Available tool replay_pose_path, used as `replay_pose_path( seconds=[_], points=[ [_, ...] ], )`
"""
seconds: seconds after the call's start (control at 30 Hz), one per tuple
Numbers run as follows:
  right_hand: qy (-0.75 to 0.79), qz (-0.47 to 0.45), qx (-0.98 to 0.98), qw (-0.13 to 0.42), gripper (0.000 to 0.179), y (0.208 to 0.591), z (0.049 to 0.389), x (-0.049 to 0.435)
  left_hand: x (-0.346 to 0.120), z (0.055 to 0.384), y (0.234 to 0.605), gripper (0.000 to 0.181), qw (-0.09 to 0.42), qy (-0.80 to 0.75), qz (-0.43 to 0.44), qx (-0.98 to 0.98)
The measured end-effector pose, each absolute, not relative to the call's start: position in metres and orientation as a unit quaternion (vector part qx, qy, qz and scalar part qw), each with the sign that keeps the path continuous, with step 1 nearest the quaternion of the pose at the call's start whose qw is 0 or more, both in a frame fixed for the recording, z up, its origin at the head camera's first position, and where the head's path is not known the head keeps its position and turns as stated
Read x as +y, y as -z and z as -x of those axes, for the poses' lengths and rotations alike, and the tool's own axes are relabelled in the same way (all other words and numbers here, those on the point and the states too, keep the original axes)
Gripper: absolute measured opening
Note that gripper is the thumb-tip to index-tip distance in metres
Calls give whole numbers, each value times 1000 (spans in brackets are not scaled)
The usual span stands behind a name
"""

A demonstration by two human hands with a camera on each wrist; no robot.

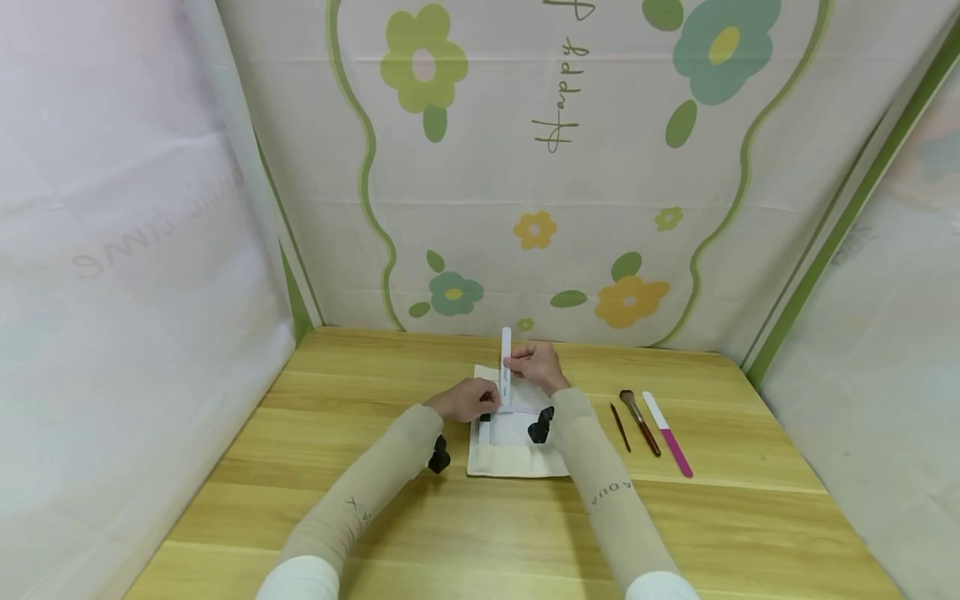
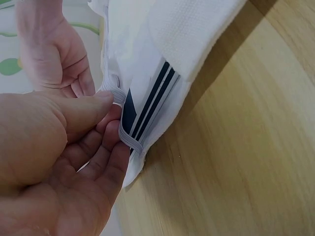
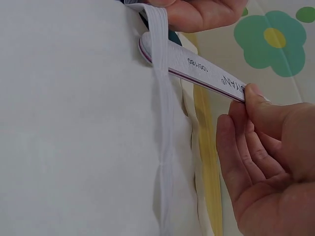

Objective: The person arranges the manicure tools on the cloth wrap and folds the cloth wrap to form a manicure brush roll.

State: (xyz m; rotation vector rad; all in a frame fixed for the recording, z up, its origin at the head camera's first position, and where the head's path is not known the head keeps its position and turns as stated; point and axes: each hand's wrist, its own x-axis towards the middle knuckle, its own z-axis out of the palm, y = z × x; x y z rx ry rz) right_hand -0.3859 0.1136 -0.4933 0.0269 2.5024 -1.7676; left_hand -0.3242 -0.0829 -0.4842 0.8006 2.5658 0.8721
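On the cloth (image 3: 74,123), the left hand (image 1: 465,400) pinches a band (image 3: 165,103) and the right hand (image 1: 537,367) grips a file (image 3: 202,67) poking under that band.

Beige sleeves (image 1: 371,479), each with dark lettering (image 1: 617,487), meet white cloth (image 1: 300,579) at the frame's bottom edge; a small black device (image 1: 439,455) shows near each one's upper end.

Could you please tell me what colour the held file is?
The file is white with a purplish edge, clearest in the right wrist view.
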Motion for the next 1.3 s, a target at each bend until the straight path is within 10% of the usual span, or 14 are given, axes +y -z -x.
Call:
replay_pose_path(
  seconds=[1.3],
  points=[
    [502, 12, 844, 188, 8, 494, 365, 119, -80, 318, 488, 12, 127, -336, -271, 893]
  ],
)
